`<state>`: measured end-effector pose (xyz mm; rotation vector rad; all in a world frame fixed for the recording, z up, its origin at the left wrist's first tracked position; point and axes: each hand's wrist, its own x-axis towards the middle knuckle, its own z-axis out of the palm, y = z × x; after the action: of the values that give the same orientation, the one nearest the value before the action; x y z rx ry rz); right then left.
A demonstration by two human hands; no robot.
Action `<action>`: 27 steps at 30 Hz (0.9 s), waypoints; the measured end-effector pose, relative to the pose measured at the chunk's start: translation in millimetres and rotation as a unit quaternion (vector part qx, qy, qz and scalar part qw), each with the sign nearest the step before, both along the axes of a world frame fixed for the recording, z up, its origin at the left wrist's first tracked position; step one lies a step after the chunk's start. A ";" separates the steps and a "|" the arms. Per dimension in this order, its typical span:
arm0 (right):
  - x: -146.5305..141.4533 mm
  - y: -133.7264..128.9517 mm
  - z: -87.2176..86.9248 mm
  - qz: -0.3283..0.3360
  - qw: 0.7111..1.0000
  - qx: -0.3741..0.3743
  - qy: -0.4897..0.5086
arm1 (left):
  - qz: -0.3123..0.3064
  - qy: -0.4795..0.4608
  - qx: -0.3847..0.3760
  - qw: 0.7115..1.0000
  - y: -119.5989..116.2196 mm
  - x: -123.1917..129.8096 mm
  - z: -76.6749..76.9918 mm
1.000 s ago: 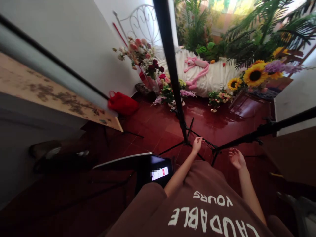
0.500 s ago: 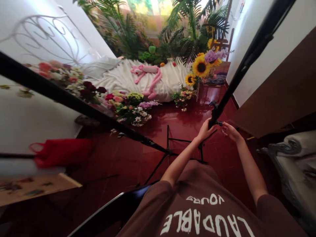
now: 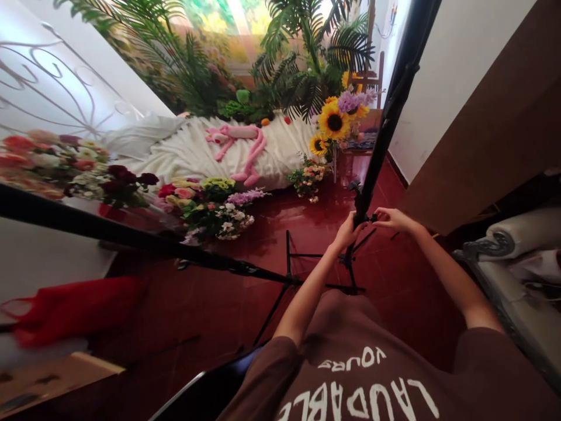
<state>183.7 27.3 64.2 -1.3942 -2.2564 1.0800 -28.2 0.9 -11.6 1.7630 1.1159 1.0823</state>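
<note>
A black stand pole (image 3: 385, 120) rises from its tripod legs on the red floor toward the upper right. Around its lower part my left hand (image 3: 347, 233) is wrapped, just below a black knob (image 3: 354, 186). On the pole's right side, my right hand (image 3: 389, 218) pinches a small black clamp knob (image 3: 372, 218) between thumb and fingers. A second black pole (image 3: 210, 257) slants from the left edge down to its own legs near the middle.
Flower bunches (image 3: 219, 204) and a white-draped bed (image 3: 175, 152) with a pink plush toy (image 3: 248, 146) lie ahead. Sunflowers (image 3: 333, 121) stand by the bed's right end. A red bag (image 3: 79, 307) is at left, a pale sofa (image 3: 517, 280) at right.
The view has turned, so the surroundings sit further left. My right hand has moved in and closed on the small knob. My left hand still holds the pole.
</note>
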 end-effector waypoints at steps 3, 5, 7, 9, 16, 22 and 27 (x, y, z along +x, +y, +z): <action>-9.6 -23.7 -15.8 -0.058 0.978 0.191 -0.056 | -0.001 -0.002 0.001 1.000 0.4 1.0 -1.8; -17.3 -38.6 -27.6 -0.117 0.940 0.309 -0.087 | -0.001 -0.007 0.002 1.000 0.5 1.0 -2.3; -24.3 -50.9 -36.5 -0.167 0.902 0.390 -0.084 | -0.001 -0.011 0.003 1.000 0.3 0.7 -2.1; -29.6 -60.1 -40.0 -0.181 0.880 0.436 -0.057 | -0.002 -0.010 0.001 1.000 -0.2 0.6 -1.2; -45.4 -69.9 -22.0 -0.212 0.876 0.428 0.069 | 0.004 -0.015 -0.003 1.000 -1.8 2.3 2.4; -65.6 -48.0 -2.2 -0.250 0.910 0.303 0.130 | 0.002 -0.006 0.000 1.000 -0.4 1.7 -3.7; -94.9 -19.5 -5.0 -0.271 0.941 0.177 0.095 | 0.012 0.000 -0.003 1.000 4.2 3.6 -18.9</action>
<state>88.8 7.8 59.2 -1.5390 -1.6677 0.5640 -24.7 5.1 -30.5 1.7483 1.1412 1.0922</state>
